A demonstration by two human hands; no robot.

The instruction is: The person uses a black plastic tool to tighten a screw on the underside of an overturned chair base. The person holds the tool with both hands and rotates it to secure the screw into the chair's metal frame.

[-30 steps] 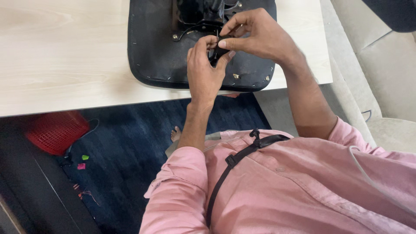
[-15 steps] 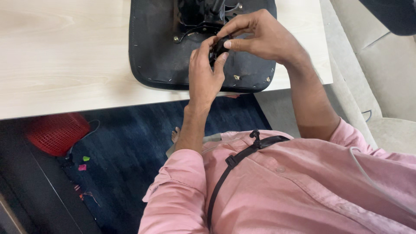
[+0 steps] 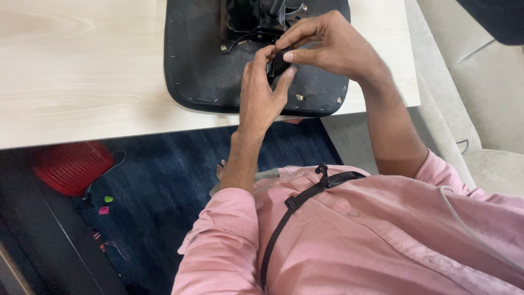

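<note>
Red basket [image 3: 71,166]: lower left of the frame, on the dark floor under the table edge; untouched; small bright scraps lie just right of it.
Table [image 3: 82,65]: pale wood top across the upper frame; bears the seat base.
Seat base [image 3: 202,71]: black upturned chair seat pan, upper centre; metal mechanism plate [image 3: 256,22] bolted at its top edge; position on the table unchanged against the earlier views.
Left hand [image 3: 259,98]: centre of frame, over the near half of the seat base; fingers curled narrow, thumb and forefinger pinching the small black part; it has risen slightly toward the mechanism over the last second.
Small black part [image 3: 278,61]: held between both hands, just below the mechanism plate; mostly hidden by fingers; exact shape cannot be told.
Right hand [image 3: 333,46]: upper centre-right; fingertips closed on the same part from above; grip has tightened and shifted little; judged: fitting work continues at one spot, part not yet released.
</note>
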